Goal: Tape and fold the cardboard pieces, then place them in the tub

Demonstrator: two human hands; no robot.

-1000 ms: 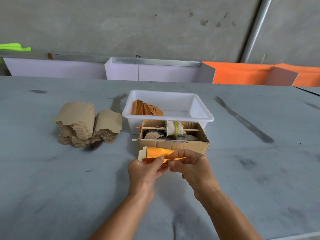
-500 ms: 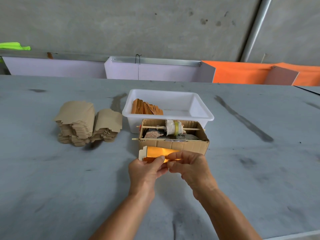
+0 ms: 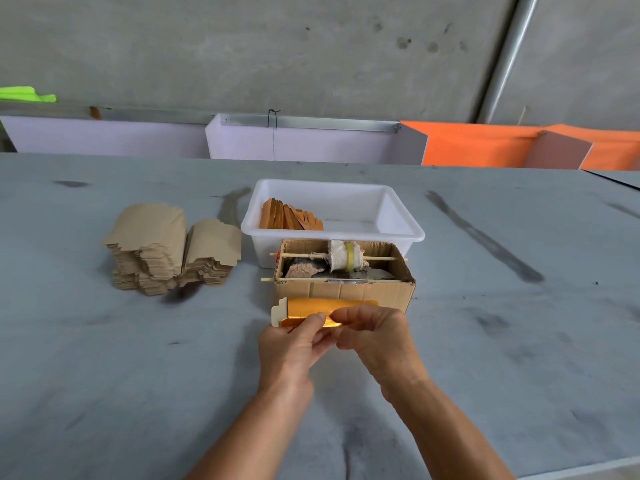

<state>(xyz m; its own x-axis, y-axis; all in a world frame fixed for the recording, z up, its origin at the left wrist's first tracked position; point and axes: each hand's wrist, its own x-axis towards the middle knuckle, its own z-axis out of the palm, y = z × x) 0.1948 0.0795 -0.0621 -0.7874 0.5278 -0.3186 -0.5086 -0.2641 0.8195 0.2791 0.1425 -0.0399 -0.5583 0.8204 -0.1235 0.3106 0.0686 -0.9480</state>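
Nothing much has moved: the left hand (image 3: pixel 294 344) and right hand (image 3: pixel 375 336) still pinch the gold cardboard piece (image 3: pixel 318 306) between fingertips, so the fold isn't finished.

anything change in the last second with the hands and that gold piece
Almost nothing. Both the left hand and the right hand keep pinching the gold cardboard piece in front of the cardboard box. Tub and cardboard stack unchanged.

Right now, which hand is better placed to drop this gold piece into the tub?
Probably the left hand: it pinches the gold cardboard piece nearer its free end, and the folded pieces stand at the white tub's left side. The right hand also pinches it.
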